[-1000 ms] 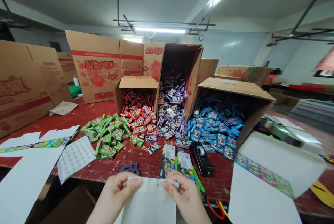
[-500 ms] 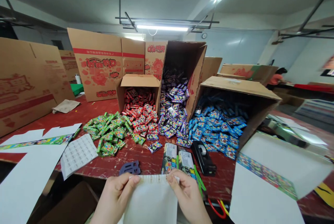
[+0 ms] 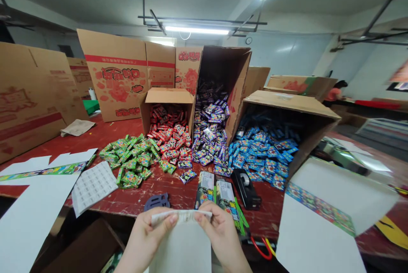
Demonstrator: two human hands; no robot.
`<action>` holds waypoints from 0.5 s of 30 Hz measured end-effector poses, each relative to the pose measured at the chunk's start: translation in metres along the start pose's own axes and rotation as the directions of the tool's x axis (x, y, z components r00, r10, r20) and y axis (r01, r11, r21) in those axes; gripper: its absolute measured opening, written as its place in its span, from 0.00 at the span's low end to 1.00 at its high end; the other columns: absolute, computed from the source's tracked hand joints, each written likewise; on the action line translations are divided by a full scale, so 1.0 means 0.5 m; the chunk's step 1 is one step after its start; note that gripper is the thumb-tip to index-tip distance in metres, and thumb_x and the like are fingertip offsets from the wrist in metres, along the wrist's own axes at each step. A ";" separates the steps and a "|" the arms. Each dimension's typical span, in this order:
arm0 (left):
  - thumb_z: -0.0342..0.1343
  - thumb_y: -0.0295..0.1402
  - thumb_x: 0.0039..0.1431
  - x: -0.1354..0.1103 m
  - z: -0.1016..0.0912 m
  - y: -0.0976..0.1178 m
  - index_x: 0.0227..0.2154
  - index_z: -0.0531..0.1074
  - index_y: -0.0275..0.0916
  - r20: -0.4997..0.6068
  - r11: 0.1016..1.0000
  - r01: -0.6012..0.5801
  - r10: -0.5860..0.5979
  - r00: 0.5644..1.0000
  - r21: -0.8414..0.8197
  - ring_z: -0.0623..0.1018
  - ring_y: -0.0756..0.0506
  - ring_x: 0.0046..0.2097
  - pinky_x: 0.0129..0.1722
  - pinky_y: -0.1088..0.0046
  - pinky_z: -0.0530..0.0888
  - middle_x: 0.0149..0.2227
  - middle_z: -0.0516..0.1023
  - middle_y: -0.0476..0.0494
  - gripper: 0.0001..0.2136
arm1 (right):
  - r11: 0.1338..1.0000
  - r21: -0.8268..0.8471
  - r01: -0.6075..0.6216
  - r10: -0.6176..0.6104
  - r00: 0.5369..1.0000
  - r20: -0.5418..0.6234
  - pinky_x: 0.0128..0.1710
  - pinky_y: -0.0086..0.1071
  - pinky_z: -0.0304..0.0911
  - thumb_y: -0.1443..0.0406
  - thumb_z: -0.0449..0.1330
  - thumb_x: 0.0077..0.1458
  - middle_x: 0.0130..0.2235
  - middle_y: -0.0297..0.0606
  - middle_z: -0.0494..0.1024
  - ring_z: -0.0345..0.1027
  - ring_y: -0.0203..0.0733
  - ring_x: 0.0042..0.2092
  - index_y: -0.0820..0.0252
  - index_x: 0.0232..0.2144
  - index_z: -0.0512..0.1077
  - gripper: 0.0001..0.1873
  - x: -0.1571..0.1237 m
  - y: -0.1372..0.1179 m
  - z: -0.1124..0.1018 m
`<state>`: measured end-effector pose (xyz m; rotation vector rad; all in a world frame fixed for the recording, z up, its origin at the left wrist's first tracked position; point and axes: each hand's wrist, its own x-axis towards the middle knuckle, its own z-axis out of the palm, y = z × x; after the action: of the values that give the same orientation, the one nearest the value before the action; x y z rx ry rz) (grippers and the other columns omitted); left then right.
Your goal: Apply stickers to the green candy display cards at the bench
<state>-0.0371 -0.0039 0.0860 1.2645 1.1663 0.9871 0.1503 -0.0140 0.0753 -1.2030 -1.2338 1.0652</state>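
Note:
A white paper sheet [image 3: 186, 249] hangs upright at the bottom centre, its top edge folded over in a narrow strip with faint print. My left hand [image 3: 149, 232] pinches the left part of that fold between thumb and fingers. On the right part, my right hand [image 3: 219, 231] grips the fold the same way. Just beyond my left hand lies a dark purple plastic piece [image 3: 157, 201]. Two printed packs [image 3: 226, 192] and a black tape dispenser [image 3: 247, 190] lie beyond my right hand. The sheet's lower end is cut off by the frame.
Open cartons spill red packets [image 3: 172, 141], purple packets [image 3: 207, 141] and blue packets [image 3: 264, 154] onto the red table [image 3: 108, 135]. Green packets [image 3: 132, 158] lie heaped at left. A label sheet [image 3: 94, 186] and white card pieces [image 3: 47, 213] lie left; a white carton [image 3: 318, 239] stands right.
Both thumbs have moved inward along the top edge, closer together. The sheet's top strip now folds over further towards me. The view has shifted slightly.

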 end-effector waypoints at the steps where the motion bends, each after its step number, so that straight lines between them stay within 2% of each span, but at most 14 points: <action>1: 0.61 0.44 0.49 0.000 0.000 0.001 0.28 0.79 0.36 -0.010 1.000 -0.009 0.009 1.000 0.022 0.72 0.46 0.28 0.28 0.75 0.68 0.26 0.79 0.43 0.15 | 1.000 0.002 -0.013 0.013 1.000 -0.004 0.28 0.28 0.55 0.49 0.62 0.47 0.24 0.34 0.66 0.59 0.37 0.28 0.61 0.20 0.68 0.21 0.000 0.001 0.002; 5: 0.58 0.47 0.51 0.000 0.002 -0.003 0.20 0.75 0.36 -0.052 0.988 -0.074 0.081 0.995 0.133 0.66 0.49 0.23 0.22 0.76 0.62 0.19 0.72 0.47 0.18 | 0.999 -0.014 -0.049 0.048 0.999 -0.009 0.26 0.28 0.52 0.46 0.58 0.49 0.22 0.31 0.61 0.54 0.35 0.27 0.61 0.19 0.65 0.25 0.001 0.007 0.006; 8: 0.57 0.47 0.52 0.001 0.001 -0.009 0.17 0.72 0.36 -0.062 0.985 -0.078 0.089 0.994 0.155 0.63 0.50 0.22 0.21 0.77 0.60 0.17 0.68 0.49 0.19 | 0.998 -0.012 -0.064 0.064 0.998 0.012 0.26 0.28 0.50 0.45 0.56 0.51 0.22 0.30 0.59 0.53 0.35 0.27 0.62 0.19 0.64 0.26 0.002 0.010 0.004; 12: 0.57 0.46 0.53 0.005 -0.005 -0.010 0.23 0.76 0.35 -0.001 0.994 -0.050 0.051 0.999 0.092 0.66 0.49 0.24 0.24 0.77 0.62 0.20 0.73 0.48 0.17 | 0.994 0.038 -0.101 0.097 0.991 0.097 0.25 0.27 0.48 0.48 0.58 0.51 0.23 0.30 0.60 0.52 0.33 0.26 0.62 0.20 0.65 0.23 0.003 0.005 -0.003; 15: 0.59 0.44 0.52 0.010 -0.009 -0.010 0.29 0.79 0.36 0.056 1.000 -0.002 0.002 0.998 0.000 0.72 0.47 0.28 0.28 0.77 0.67 0.25 0.79 0.45 0.14 | 0.997 0.039 -0.073 0.069 0.992 0.107 0.27 0.28 0.51 0.51 0.62 0.49 0.24 0.32 0.64 0.56 0.35 0.28 0.62 0.21 0.67 0.21 0.005 -0.003 -0.006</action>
<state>-0.0409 0.0016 0.0805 1.2854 1.1221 0.9476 0.1534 -0.0121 0.0773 -1.1775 -1.2505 1.2158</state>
